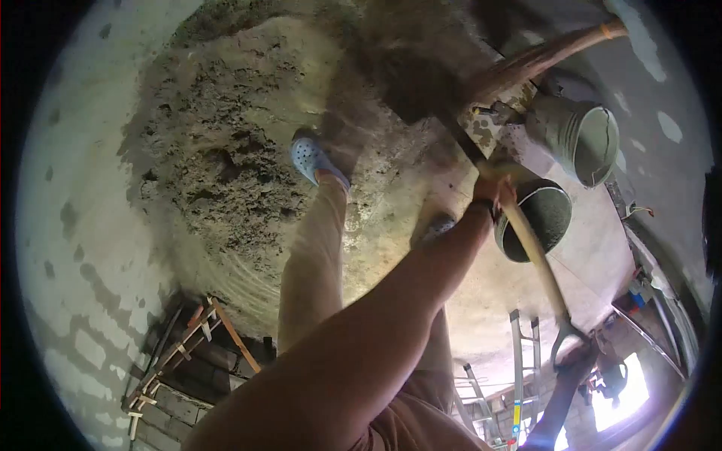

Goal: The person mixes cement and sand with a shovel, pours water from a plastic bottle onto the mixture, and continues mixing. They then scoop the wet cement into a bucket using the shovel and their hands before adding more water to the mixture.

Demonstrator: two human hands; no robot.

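Observation:
A shovel (530, 237) with a pale wooden shaft slants across the right side. My left hand (492, 192) is wrapped round the lower shaft, near the dark metal neck. At the lower right, my right hand (577, 355) is in shadow at the shovel's D-shaped grip and appears closed on it. The dark, blurred blade (421, 86) is at the top, past my feet; what lies on it is too dark to tell. Just behind the shaft stands a bucket (562, 214) with a dark grey inside. A wide patch of wet, lumpy grey mix (226, 173) spreads over the floor at left.
A second bucket (560, 128) stands farther right, beside a thick brown wooden-looking pole (549, 60). My foot in a light blue clog (312, 159) is beside the mix. A metal ladder (517, 368) and a wooden frame (177, 349) appear along the bottom.

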